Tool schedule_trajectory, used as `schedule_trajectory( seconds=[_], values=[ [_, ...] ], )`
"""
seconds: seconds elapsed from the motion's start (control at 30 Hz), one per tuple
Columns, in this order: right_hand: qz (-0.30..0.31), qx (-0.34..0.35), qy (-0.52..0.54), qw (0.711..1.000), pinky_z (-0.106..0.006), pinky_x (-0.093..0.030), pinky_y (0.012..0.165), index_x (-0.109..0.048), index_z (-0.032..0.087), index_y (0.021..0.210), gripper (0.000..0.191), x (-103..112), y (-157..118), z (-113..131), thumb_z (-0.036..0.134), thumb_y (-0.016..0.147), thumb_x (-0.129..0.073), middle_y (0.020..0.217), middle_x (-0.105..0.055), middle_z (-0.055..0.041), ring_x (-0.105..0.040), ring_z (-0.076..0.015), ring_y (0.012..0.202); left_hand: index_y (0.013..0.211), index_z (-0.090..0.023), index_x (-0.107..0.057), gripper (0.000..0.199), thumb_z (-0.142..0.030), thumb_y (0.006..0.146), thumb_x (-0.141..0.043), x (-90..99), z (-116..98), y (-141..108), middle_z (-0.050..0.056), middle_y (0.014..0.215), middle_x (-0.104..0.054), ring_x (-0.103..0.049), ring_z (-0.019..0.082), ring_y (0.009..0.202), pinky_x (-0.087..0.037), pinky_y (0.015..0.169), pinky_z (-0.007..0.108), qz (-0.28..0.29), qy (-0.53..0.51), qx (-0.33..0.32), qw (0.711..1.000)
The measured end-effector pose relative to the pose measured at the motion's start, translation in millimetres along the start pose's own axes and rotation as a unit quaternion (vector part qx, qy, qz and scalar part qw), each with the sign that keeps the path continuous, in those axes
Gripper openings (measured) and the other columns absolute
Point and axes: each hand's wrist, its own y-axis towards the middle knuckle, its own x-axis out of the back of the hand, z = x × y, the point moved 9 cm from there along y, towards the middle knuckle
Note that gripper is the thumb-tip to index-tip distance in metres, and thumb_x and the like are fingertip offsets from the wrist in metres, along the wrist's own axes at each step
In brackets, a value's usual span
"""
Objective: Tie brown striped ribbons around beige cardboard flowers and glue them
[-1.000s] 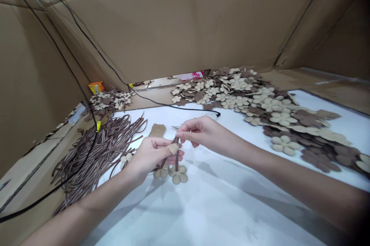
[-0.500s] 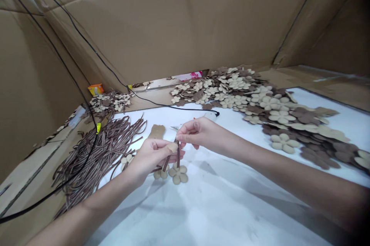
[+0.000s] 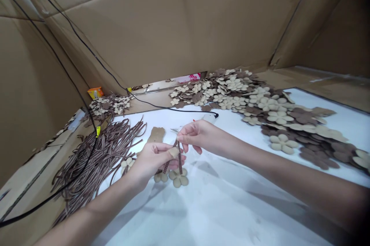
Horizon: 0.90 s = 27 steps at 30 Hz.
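Observation:
My left hand (image 3: 154, 161) is closed on a beige felt flower (image 3: 174, 152), much of it covered by thumb and fingers. Thumb and forefinger of my right hand (image 3: 192, 136) pinch a brown stitched ribbon (image 3: 179, 157) at its upper bend. Both lengths of ribbon hang down past the left fingers. Just below, two beige flowers (image 3: 178, 179) lie on the white table. Behind the right hand is a corded white tool, looking like a glue gun (image 3: 209, 118), its pointed metal tip showing left of the fingers. A torn cardboard piece (image 3: 157, 134) rests beyond the left hand.
Many brown ribbons (image 3: 95, 161) lie heaped at the left, under a black cable (image 3: 83, 165). Beige and brown flowers form a long pile (image 3: 260, 103) at the back and right. Cardboard walls (image 3: 173, 26) enclose the table; an orange box (image 3: 95, 92) stands back left.
The right hand has drawn the ribbon's bend slightly upward, and the ribbon's two lengths now spread wider apart. The left hand keeps its hold, and the view has shifted slightly.

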Motion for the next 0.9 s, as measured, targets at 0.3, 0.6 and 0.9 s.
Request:
schedule_trajectory(
  seconds=[0.3, 0.6, 0.9],
  values=[
    [0.012, -0.001, 0.020, 1.000, -0.019, -0.030, 0.039, -0.064, 0.014, 0.071, 0.024, -4.1, 2.5, -2.8, 0.038, 0.072, -0.063, 0.060, -0.064, -0.0007, -0.041, -0.0057, 0.040, 0.078, -0.013, -0.068, 0.029, -0.041, 0.075, -0.061, 2.8, -15.5, -3.4, 0.001, 0.064, -0.059, -0.047, 0.009, 0.053, -0.033, 0.048, 0.019, -0.028, 0.028, -0.042, 0.998],
    [-0.007, 0.006, 0.082, 0.997, -0.017, -0.027, 0.036, -0.062, 0.014, 0.067, 0.015, -8.1, -5.8, 5.6, 0.027, 0.074, -0.061, 0.055, -0.060, 0.0014, -0.043, -0.0053, 0.041, 0.081, -0.014, -0.061, 0.036, -0.049, 0.081, -0.052, -10.3, -8.2, -5.7, 0.006, 0.079, -0.064, -0.050, 0.010, 0.055, -0.035, 0.047, 0.020, -0.032, 0.015, -0.096, 0.995],
    [-0.013, -0.014, 0.104, 0.994, -0.018, -0.020, 0.033, -0.064, 0.013, 0.074, 0.021, -3.8, -9.0, 7.9, 0.033, 0.076, -0.061, 0.049, -0.054, 0.0035, -0.032, -0.0029, 0.032, 0.069, -0.016, -0.056, 0.036, -0.049, 0.082, -0.052, -6.8, -12.9, -13.7, 0.003, 0.069, -0.060, -0.055, 0.012, 0.062, -0.043, 0.054, 0.020, -0.079, 0.022, -0.115, 0.990]
  ],
)
